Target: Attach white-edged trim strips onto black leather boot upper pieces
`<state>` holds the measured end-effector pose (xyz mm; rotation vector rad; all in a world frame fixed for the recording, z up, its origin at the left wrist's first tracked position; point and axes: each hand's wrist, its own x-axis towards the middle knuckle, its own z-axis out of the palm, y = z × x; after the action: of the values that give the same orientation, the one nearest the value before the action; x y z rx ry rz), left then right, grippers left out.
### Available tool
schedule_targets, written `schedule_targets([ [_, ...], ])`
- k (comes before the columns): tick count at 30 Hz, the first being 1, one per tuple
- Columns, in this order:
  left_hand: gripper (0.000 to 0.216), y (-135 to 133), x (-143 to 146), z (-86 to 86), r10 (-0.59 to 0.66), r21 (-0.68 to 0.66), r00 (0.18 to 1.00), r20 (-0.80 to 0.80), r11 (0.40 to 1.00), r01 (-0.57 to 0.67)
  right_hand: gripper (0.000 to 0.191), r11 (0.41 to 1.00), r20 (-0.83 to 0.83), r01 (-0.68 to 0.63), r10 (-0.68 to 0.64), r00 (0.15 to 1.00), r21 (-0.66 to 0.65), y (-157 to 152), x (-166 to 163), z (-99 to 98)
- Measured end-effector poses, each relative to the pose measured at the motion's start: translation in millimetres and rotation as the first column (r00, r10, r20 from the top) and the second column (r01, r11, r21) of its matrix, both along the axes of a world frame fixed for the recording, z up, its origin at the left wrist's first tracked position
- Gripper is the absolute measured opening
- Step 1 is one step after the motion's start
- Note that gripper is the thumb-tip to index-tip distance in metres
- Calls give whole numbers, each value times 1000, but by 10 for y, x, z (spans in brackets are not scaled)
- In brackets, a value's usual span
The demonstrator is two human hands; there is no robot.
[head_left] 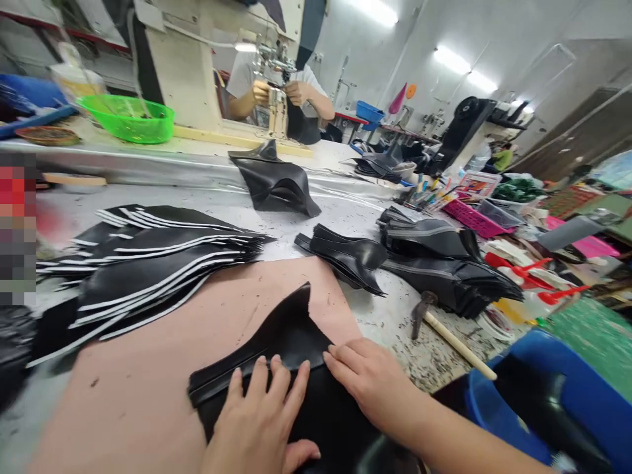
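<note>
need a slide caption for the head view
Left hand and right hand rest on black material over a pink sheet, a hammer to the right.

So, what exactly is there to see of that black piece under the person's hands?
The black piece looks like smooth, slightly shiny leather or something similar. Its far part sweeps up to a curved point, and a ridge like a seam runs across it. It lies over the pink sheet, its near end partly hidden by the arms and cut off by the picture's edge. The left hand rests on it, fingers spread; the right hand touches its right side.
</note>
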<state>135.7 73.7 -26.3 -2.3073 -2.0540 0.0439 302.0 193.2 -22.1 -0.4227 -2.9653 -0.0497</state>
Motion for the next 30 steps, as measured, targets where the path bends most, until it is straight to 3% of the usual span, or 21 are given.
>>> schedule_targets([
  [4, 59, -146, -289, 43, 5, -12, 995, 101, 1000, -4, 55, 986, -99, -1, 18, 995, 168, -192, 123, -109],
  [6, 34, -216, -628, 120, 181, 29, 978, 106, 982, -185, 58, 979, -128, -31, 57, 990, 200, -182, 116, -104],
  [8, 30, -256, -1046, 243, 485, 70, 873, 50, 870, -488, 55, 976, -137, -53, 84, 987, 212, -148, 71, -76],
  [10, 36, -258, -1440, 377, 682, 137, 731, 5, 724, -676, 51, 973, -122, -75, 103, 987, 219, -120, 11, -44],
  [12, 32, -235, -1720, 472, 759, 128, 651, -14, 647, -751, 48, 963, -105, -113, 142, 984, 244, -104, -41, -29],
  [16, 20, -194, -1875, 517, 806, 56, 592, -22, 592, -804, 38, 941, -105, -166, 204, 973, 295, -72, -108, -46],
  [19, 19, -201, -1840, 527, 832, 47, 554, 14, 553, -832, 31, 968, -56, -150, 165, 985, 200, -36, -196, 1],
  [23, 17, -220, -1834, 555, 833, 55, 538, 131, 535, -843, 32, 986, 43, -157, 160, 986, -54, -80, -527, 276],
  [27, 19, -206, -1887, 516, 844, -8, 451, 290, 473, -881, 22, 937, 37, -278, 292, 956, -212, -215, -1093, 549],
  [30, 23, -175, -1945, 469, 840, -43, 374, 394, 423, -905, 20, 881, -25, -356, 367, 930, -312, -249, -1550, 556],
])
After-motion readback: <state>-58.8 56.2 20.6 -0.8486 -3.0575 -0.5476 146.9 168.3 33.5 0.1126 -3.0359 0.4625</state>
